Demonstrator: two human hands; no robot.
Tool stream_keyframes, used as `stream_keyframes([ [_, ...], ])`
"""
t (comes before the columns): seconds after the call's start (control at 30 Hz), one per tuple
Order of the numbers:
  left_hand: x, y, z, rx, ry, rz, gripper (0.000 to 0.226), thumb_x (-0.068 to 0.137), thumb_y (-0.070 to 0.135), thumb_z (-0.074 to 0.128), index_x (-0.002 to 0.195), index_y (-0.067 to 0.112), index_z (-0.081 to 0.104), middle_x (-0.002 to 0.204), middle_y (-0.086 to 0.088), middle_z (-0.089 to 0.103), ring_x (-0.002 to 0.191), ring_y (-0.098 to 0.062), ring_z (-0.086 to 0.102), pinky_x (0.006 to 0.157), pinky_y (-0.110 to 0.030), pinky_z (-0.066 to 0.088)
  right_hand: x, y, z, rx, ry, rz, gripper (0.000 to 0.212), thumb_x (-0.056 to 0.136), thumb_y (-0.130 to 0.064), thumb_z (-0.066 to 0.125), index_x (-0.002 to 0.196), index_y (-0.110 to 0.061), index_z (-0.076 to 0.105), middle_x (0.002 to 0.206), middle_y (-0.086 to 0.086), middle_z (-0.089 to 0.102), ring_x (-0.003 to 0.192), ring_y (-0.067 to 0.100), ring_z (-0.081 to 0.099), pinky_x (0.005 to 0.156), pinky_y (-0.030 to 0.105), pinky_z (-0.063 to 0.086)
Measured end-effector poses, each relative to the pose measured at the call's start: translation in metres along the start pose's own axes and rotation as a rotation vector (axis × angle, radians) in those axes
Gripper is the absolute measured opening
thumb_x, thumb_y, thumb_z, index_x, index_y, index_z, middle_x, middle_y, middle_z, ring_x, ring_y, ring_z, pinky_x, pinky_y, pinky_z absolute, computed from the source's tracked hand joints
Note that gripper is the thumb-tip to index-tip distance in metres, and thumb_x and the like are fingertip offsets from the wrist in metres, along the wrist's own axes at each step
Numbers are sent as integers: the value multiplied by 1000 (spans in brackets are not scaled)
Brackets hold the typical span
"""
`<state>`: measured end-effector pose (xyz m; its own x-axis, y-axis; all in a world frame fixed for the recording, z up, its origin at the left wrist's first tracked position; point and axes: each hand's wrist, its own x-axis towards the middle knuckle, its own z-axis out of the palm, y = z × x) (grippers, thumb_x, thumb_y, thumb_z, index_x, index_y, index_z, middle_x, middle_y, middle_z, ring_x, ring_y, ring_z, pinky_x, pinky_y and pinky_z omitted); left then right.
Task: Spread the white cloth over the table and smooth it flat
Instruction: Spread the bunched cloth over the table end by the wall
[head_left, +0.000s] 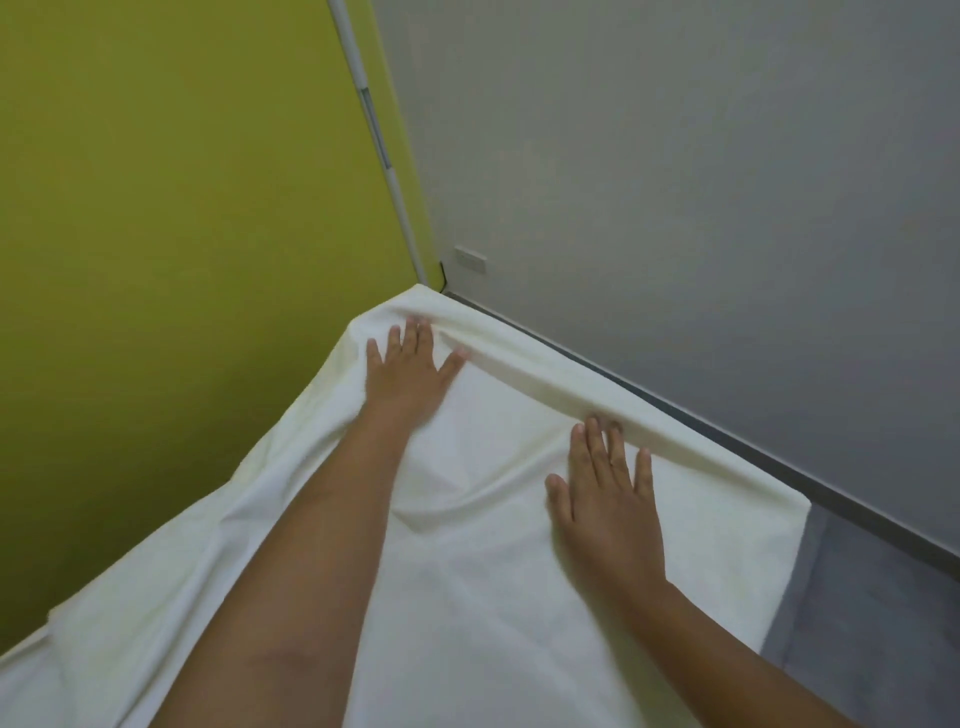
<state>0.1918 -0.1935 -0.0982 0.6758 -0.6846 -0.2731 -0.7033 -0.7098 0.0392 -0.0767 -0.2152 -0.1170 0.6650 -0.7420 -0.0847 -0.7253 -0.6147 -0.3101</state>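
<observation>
Head view: white cloth (493, 571) rumpled, ridge along far edge; left hand (410, 369), right hand (608, 499) flat, fingers spread.

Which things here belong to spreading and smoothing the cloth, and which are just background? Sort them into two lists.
Part of the job:
white cloth, wrinkled along its far edge
left hand, flat on the cloth
right hand, flat on the cloth
grey table, bare at the right

Just background:
green wall
grey wall
white pole in the corner
wall outlet
</observation>
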Motion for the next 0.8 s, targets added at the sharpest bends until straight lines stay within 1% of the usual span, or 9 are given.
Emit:
stream_keyframes([
  [0.13, 33, 7, -10, 8, -99, 43, 90, 89, 70, 6, 149, 6, -13, 159, -7, -17, 146, -20, -15, 119, -46, -8, 0, -1, 2, -24, -15, 10, 63, 96, -46, 5, 152, -18, -3, 160, -3, -9, 143, 10, -25, 116, 40, -16],
  [0.2, 32, 7, -3, -49, -52, 70, 91, 89, 70, 9, 148, 7, -17, 157, -8, -22, 146, -19, -19, 119, -44, -8, 0, -1, 2, -35, -25, 10, 64, 95, -46, 3, 152, -19, -4, 160, -4, -11, 143, 10, -26, 116, 40, -18],
  [0.3, 25, 2, 10, -124, 94, 147, 85, 90, 69, 12, 148, 15, -19, 158, -2, -22, 145, -14, -19, 118, -42, -11, 0, -1, 2, -35, -26, 15, 64, 95, -47, 2, 152, -20, -6, 159, -5, -13, 142, 9, -28, 115, 39, -19],
  [0.4, 38, 2, 4, -158, 105, 158, 80, 90, 68, 10, 151, 21, -9, 159, -1, -16, 146, -13, -17, 118, -42, -11, -1, -2, 1, -22, -29, 9, 64, 95, -47, 3, 152, -21, -5, 159, -6, -13, 141, 8, -28, 115, 39, -19],
  [0.53, 66, 10, -17, -248, 65, 122, 67, 95, 61, 18, 149, 23, 25, 161, -4, 1, 148, -18, -8, 118, -47, -3, -3, -1, 3, -11, -25, -6, 63, 95, -49, 3, 153, -23, -1, 159, -9, -11, 142, 7, -27, 115, 40, -18],
  [0.57, 70, 13, -22, -270, 51, 120, 64, 96, 59, 18, 147, 22, 29, 161, -5, 4, 148, -20, -6, 118, -48, -2, -2, -2, 2, -5, -20, -8, 63, 95, -49, 4, 153, -23, 0, 159, -9, -10, 142, 7, -27, 116, 40, -18],
  [0.63, 65, 17, -26, -322, 35, 136, 62, 98, 54, 16, 149, 20, 24, 161, -6, 5, 148, -19, -4, 118, -48, -2, -1, -1, 1, 0, -24, -16, 63, 96, -49, 5, 153, -23, 2, 159, -8, -8, 142, 8, -26, 116, 39, -17],
  [0.7, 45, 12, -22, -342, 113, 122, 61, 100, 50, 15, 152, 17, 13, 161, -5, 3, 148, -16, -3, 119, -45, -5, -1, 0, 1, -1, -24, -19, 63, 96, -49, 5, 153, -22, 2, 160, -7, -7, 142, 8, -25, 116, 39, -17],
  [0.8, 4, -15, -16, -298, 408, -44, 62, 101, 46, 18, 152, 11, 9, 161, -9, 5, 148, -20, 0, 117, -46, -5, -1, 0, 0, 13, -22, -17, 64, 96, -48, 6, 153, -21, 4, 160, -7, -4, 143, 8, -23, 117, 40, -15],
])
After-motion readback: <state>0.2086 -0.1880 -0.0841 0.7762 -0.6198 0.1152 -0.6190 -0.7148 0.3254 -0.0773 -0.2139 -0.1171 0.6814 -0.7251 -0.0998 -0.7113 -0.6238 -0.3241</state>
